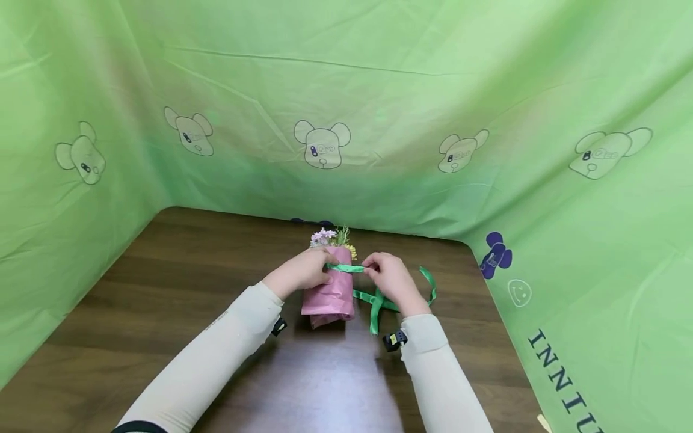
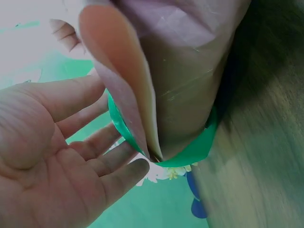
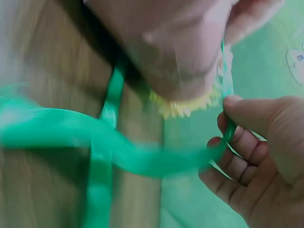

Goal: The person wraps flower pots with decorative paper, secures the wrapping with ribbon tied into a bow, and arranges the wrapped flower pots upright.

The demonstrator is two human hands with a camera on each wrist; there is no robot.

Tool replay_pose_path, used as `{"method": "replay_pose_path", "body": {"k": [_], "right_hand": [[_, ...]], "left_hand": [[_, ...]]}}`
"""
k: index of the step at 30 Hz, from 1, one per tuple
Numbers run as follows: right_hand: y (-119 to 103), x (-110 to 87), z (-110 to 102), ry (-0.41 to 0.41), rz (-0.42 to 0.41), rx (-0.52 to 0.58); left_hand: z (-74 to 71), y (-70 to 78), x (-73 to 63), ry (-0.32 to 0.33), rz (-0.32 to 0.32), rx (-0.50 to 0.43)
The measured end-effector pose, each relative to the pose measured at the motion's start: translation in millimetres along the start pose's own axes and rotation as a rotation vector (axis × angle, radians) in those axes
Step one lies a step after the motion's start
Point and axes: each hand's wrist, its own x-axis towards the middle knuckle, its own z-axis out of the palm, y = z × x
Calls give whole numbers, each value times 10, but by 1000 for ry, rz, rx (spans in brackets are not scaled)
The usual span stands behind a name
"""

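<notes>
A small bouquet wrapped in pink paper [image 1: 331,296] lies on the table, its lilac flowers [image 1: 323,236] and greenery at the far end. Green ribbon [image 1: 349,268] runs across the wrap near the flowers and, in the left wrist view, loops round its side. My left hand [image 1: 304,270] is at the bouquet's left side, thumb and fingertips at the ribbon against the paper. To the right, my right hand [image 1: 392,278] pinches the ribbon between thumb and forefinger, holding it out from the wrap. Past that pinch, a loose ribbon length [image 3: 156,161] hangs in a curve.
More green ribbon [image 1: 375,313] lies crossed on the brown wooden table [image 1: 216,252] beneath my right wrist. A yellow flower [image 3: 190,105] shows at the wrap's mouth. Green printed cloth [image 1: 325,198] walls the table at the back and both sides.
</notes>
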Motion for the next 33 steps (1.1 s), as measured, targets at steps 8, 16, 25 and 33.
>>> {"method": "replay_pose_path", "body": {"k": [8,16,25,33], "right_hand": [[360,-126,-312,-11,142,-193],[721,-389,-440,-96,651,-258],[929,-625,-465,-77,709,-177],[986,-931,-761,-39,624,82]], "left_hand": [[-13,32,-17,-8,-15,-4],[-12,63,-35,37,-29,-3],[-8,124,-60,138,4,128],[-47,238,-74,88,41,127]]}}
